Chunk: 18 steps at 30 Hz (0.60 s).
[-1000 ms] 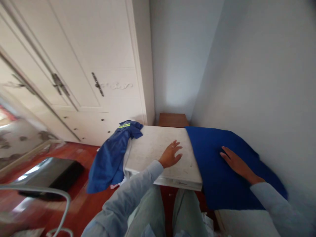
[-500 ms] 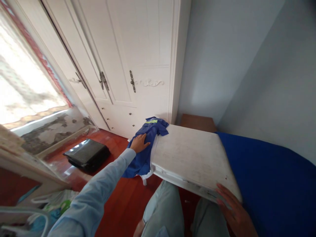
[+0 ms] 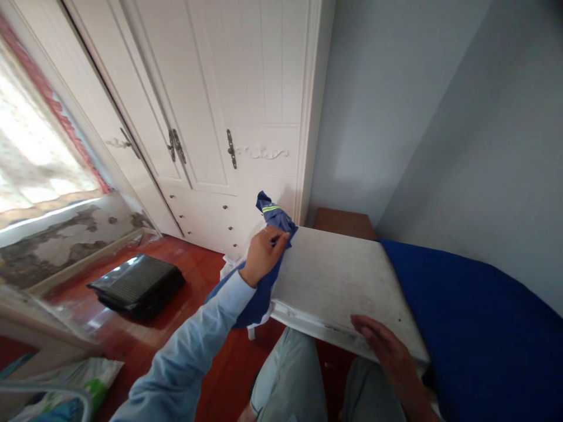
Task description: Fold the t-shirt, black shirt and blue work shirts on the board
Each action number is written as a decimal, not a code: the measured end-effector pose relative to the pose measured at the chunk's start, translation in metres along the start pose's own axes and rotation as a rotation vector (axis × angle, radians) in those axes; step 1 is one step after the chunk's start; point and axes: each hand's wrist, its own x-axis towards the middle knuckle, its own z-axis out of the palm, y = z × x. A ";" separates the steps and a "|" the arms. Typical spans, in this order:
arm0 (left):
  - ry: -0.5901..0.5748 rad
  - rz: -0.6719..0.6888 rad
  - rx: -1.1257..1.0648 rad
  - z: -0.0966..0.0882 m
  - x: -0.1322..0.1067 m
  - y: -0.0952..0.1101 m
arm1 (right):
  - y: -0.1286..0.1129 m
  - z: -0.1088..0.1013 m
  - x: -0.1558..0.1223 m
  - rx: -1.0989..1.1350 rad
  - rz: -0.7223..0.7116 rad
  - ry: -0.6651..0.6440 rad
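My left hand (image 3: 263, 253) is closed with its fingers pinching a blue work garment (image 3: 276, 218) that has a yellow-and-grey reflective stripe. The top of the garment is raised and bunched near the far left corner of a white table (image 3: 334, 275). Its lower part hangs over a white seat (image 3: 251, 332) left of the table, partly hidden by my hand and sleeve. Above the table's front edge, my right hand (image 3: 389, 349) is held with fingers stretched out and holds nothing.
A black wrapped case (image 3: 138, 287) lies on the red floor to the left. White wardrobe doors (image 3: 197, 88) stand behind. Right of the table spreads a blue cloth surface (image 3: 475, 328), with a brown box-like piece (image 3: 345, 224) at the back. Plastic bags (image 3: 83, 387) lie lower left.
My left hand has gone from resting spread on the garment to gripping it, and the garment's top is lifted and crumpled. My right hand has moved left and up over the table edge.
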 end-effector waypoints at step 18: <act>-0.457 -0.162 0.454 0.028 -0.064 -0.112 | -0.065 0.010 0.133 0.434 0.124 0.204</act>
